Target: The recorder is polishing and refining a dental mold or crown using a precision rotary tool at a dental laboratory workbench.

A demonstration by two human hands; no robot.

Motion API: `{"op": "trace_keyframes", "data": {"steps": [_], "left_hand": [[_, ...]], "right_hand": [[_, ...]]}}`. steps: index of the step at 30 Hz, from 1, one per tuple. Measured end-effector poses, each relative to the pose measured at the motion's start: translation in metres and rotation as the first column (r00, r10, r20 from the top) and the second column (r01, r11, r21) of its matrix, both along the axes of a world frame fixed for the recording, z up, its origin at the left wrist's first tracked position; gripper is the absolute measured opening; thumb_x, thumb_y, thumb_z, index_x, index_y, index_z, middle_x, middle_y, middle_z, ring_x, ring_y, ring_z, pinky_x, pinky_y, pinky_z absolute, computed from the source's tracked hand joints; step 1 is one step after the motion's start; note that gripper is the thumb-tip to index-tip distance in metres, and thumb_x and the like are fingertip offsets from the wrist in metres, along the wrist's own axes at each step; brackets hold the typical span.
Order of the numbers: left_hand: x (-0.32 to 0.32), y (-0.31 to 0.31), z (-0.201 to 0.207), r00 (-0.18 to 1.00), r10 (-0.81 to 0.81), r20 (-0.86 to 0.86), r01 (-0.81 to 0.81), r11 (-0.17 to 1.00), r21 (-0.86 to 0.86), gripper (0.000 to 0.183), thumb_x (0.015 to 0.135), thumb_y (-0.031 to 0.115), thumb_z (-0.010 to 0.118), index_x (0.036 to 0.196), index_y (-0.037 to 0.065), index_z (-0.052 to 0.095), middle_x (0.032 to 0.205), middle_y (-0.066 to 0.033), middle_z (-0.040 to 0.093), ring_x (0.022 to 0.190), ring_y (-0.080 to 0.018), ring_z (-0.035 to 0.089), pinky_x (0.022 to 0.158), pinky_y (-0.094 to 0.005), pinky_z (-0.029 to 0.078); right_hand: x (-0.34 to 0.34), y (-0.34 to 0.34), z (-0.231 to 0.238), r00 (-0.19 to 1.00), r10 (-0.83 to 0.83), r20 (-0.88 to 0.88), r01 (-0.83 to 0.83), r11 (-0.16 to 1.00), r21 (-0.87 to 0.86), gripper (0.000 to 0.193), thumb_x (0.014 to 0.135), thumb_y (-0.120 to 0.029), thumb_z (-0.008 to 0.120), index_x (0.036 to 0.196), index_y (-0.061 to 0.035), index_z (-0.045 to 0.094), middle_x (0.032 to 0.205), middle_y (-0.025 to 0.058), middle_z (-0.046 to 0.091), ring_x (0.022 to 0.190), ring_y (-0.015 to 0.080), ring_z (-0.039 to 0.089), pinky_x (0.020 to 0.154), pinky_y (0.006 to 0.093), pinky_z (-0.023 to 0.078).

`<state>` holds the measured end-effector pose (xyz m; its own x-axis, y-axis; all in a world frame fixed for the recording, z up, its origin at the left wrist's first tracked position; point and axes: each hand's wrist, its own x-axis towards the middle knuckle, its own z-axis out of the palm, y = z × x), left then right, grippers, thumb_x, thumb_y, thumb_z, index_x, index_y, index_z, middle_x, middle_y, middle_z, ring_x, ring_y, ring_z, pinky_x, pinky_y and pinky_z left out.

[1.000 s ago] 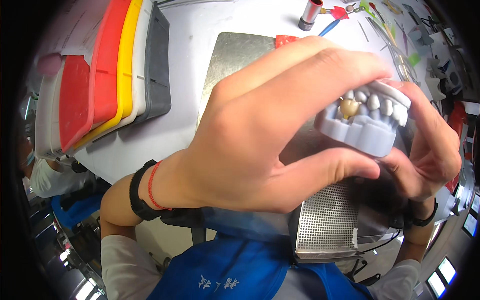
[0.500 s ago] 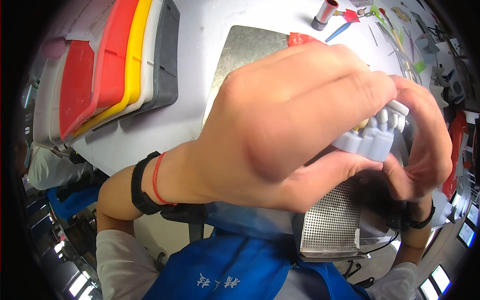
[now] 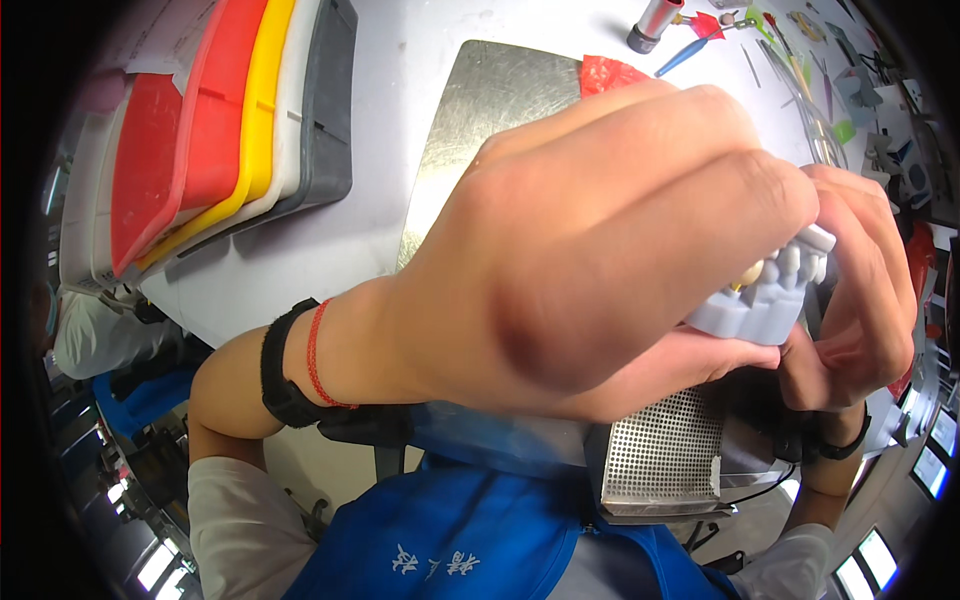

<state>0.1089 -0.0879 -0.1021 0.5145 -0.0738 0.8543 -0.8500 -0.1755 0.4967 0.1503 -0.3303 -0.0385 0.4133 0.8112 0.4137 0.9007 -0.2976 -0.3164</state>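
Dental model (image 3: 765, 300), grey with pale teeth and one yellowish tooth, sits pinched between both hands, close under the camera. Left hand (image 3: 600, 240) curls closed over it from above; right hand (image 3: 860, 300) grips its far side. Judged light, rigid, brittle; best held by the base, not the teeth. Beneath: steel plate (image 3: 480, 120), perforated box (image 3: 665, 460).

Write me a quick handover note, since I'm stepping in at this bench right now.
Left hand: raised close to the camera, gripping the grey dental model from the left.
Right hand: holding the model's right side.
The model, with one yellowish tooth among pale ones, is above the metal plate and perforated tray.
Coloured trays are stacked at left.
What is done or left cannot be told.
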Motion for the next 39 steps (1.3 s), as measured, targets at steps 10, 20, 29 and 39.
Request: {"op": "trace_keyframes", "data": {"steps": [10,20,29,39], "left_hand": [[0.004,-0.001,-0.005,0.999,0.037,0.002,-0.037,0.999,0.008,0.059,0.057,0.018,0.089,0.108,0.0,0.066,0.095,-0.0165,0.067,0.078,-0.0329,0.067,0.066,-0.0369,0.056],[-0.001,-0.004,0.001,0.997,0.072,-0.001,-0.072,0.997,-0.002,0.056,0.056,0.02,0.088,0.104,0.0,0.067,0.09,-0.014,0.066,0.074,-0.0318,0.067,0.062,-0.0363,0.055],[-0.003,-0.004,0.004,0.996,0.083,-0.027,-0.083,0.997,-0.006,0.054,0.054,0.022,0.087,0.101,0.001,0.067,0.087,-0.0123,0.065,0.071,-0.0308,0.066,0.059,-0.0364,0.055],[0.005,-0.016,-0.003,0.983,0.13,0.127,-0.115,0.986,-0.118,0.044,0.07,0.029,0.077,0.098,-0.003,0.065,0.084,-0.0137,0.062,0.068,-0.0289,0.063,0.057,-0.0354,0.054]], "right_hand": [[0.001,0.003,-0.007,0.999,0.009,-0.052,-0.009,1.0,0.015,0.067,0.076,-0.026,0.077,0.125,0.017,0.06,0.116,0.0301,0.064,0.107,0.042,0.063,0.094,0.0506,0.049],[0.001,0.004,-0.011,0.998,0.003,-0.066,-0.001,0.999,0.037,0.065,0.074,-0.018,0.075,0.126,0.0172,0.059,0.117,0.0302,0.064,0.109,0.0421,0.063,0.096,0.0515,0.048],[0.0,0.006,-0.006,0.996,-0.01,-0.091,0.012,1.0,0.022,0.067,0.074,-0.02,0.078,0.127,0.0156,0.058,0.118,0.0295,0.064,0.111,0.042,0.063,0.098,0.0521,0.048],[-0.008,0.007,0.005,0.999,-0.027,0.031,0.027,1.0,-0.01,0.063,0.067,-0.015,0.076,0.12,0.0154,0.063,0.112,0.0296,0.066,0.105,0.0421,0.065,0.092,0.051,0.051]]}}
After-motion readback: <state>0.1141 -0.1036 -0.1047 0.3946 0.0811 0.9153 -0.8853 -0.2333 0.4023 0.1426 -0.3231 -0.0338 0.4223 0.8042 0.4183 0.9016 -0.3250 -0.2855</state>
